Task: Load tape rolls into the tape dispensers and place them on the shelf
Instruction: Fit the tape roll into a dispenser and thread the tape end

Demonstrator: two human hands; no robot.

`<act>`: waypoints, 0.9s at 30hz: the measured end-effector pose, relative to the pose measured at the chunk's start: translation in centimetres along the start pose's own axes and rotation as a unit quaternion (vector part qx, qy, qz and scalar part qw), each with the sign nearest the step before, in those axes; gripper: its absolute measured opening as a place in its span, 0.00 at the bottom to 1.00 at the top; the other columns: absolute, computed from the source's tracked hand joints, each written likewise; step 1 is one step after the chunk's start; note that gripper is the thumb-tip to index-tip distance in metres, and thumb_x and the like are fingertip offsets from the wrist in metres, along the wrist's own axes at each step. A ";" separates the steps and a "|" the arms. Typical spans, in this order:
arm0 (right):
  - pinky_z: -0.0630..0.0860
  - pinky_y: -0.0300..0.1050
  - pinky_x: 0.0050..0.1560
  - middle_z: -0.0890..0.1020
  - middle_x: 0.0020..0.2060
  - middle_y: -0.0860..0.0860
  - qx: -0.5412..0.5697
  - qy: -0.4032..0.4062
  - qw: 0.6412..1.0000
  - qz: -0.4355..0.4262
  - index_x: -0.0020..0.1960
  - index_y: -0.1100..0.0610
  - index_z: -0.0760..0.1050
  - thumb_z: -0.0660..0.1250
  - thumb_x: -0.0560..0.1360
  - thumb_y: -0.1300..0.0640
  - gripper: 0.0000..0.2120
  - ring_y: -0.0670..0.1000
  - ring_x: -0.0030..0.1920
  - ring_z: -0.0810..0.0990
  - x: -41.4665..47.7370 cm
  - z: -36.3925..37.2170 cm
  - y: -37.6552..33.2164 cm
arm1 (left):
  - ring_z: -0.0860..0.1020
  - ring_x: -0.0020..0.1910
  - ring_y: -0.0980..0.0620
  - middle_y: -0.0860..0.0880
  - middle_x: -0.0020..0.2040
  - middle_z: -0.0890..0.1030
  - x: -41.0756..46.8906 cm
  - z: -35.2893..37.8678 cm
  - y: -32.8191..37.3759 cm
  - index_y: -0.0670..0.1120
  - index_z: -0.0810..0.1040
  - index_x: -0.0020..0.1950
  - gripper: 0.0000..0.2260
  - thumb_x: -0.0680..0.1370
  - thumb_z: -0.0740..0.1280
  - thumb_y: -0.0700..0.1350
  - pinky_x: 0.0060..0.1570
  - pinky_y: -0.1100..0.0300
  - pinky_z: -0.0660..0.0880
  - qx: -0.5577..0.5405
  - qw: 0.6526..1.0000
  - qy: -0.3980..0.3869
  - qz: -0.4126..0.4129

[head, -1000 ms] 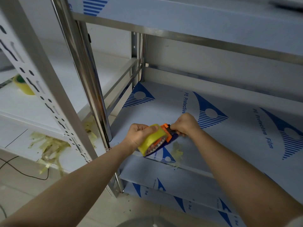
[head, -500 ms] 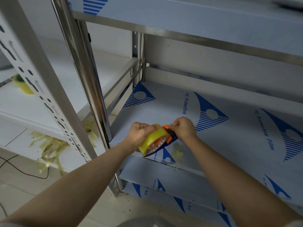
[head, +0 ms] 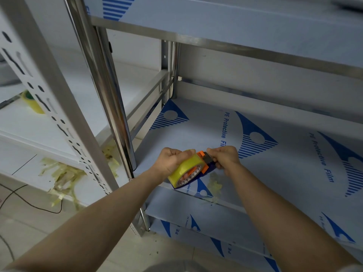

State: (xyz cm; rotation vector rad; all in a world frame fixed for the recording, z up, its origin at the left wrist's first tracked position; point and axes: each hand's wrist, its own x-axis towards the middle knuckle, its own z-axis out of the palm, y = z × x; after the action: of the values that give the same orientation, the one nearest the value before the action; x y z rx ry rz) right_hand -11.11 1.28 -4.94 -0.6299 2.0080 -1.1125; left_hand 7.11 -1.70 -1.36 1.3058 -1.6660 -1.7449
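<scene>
Tape roll (head: 184,167) is gripped by left hand (head: 172,163), fingers curled over its top; roll sits in orange dispenser (head: 204,168), held btwn both hands just above shelf's front edge. Dispenser's dark front end is pinched by right hand (head: 225,158); whether tape's loose end is in that pinch can't be told. Roll is judged light, stiff at core, tacky at free end; best taken by rim, dispenser by its body, clear of cutter. Just under right hand, crumpled tape scraps (head: 215,183) lie on shelf (head: 284,183); its blue-printed film looks smooth, prob. slippery. Left of left hand stands a chrome post (head: 110,95); beyond it, more scraps (head: 62,177); far left, a 2nd yellow roll (head: 31,104).
</scene>
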 end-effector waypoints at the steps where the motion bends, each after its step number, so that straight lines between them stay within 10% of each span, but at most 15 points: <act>1: 0.65 0.37 0.21 0.73 0.27 0.54 0.014 0.002 1.000 0.014 0.37 0.62 0.77 0.71 0.73 0.60 0.08 0.48 0.24 0.68 0.0 -0.1 0.0 | 0.79 0.37 0.49 0.44 0.39 0.82 -0.1 0.1 0.1 0.43 0.80 0.39 0.16 0.73 0.68 0.55 0.40 0.59 0.77 0.001 1.000 -0.003 -0.004; 15: 0.74 0.46 0.47 0.82 0.47 0.55 -0.169 0.108 0.966 -0.165 0.48 0.61 0.80 0.68 0.75 0.50 0.13 0.56 0.48 0.80 1.1 0.7 -1.8 | 0.77 0.19 0.55 0.45 0.28 0.80 -0.8 -0.2 0.1 0.40 0.73 0.44 0.09 0.75 0.68 0.46 0.20 0.67 0.73 -0.187 0.979 0.076 -0.027; 27: 0.70 0.42 0.34 0.80 0.38 0.51 -0.188 0.118 0.937 -0.270 0.43 0.56 0.76 0.66 0.76 0.49 0.11 0.51 0.39 0.77 -1.1 0.5 -4.9 | 0.77 0.43 0.48 0.42 0.48 0.78 -1.1 -2.2 -0.3 0.43 0.77 0.48 0.20 0.64 0.65 0.55 0.41 0.60 0.73 -0.073 0.997 0.018 -0.003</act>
State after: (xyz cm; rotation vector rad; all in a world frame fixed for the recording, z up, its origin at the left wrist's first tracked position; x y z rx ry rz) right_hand -9.73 -0.71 -0.47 -1.3668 2.3550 -1.1549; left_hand 9.53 -2.01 -0.95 1.2699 -1.4863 -1.7992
